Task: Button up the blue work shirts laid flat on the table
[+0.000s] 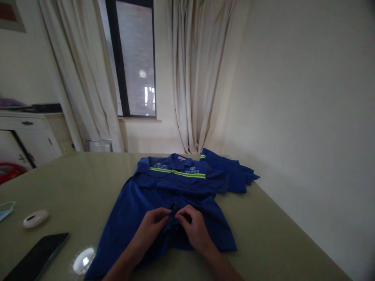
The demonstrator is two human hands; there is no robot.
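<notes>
A blue short-sleeved work shirt (140, 199) lies spread front side up on the table, its collar at the far end. A yellow-green reflective stripe and pale lettering cross its chest. Over the lower front opening, my left hand (154, 222) pinches the cloth edge between thumb and fingers. Close beside it, my right hand (191, 222) pinches the facing edge of the same placket, the fingertips of both hands almost meeting. The fabric is lifted and bunched between them. Whether a button sits under the fingertips is too small to make out.
Behind the shirt's right sleeve lies folded blue clothing (228, 168) with a reflective band. On the left are a black phone (36, 255), a white oval case (35, 219) and part of a face mask (6, 210). A wall borders the table (281, 242) on the right.
</notes>
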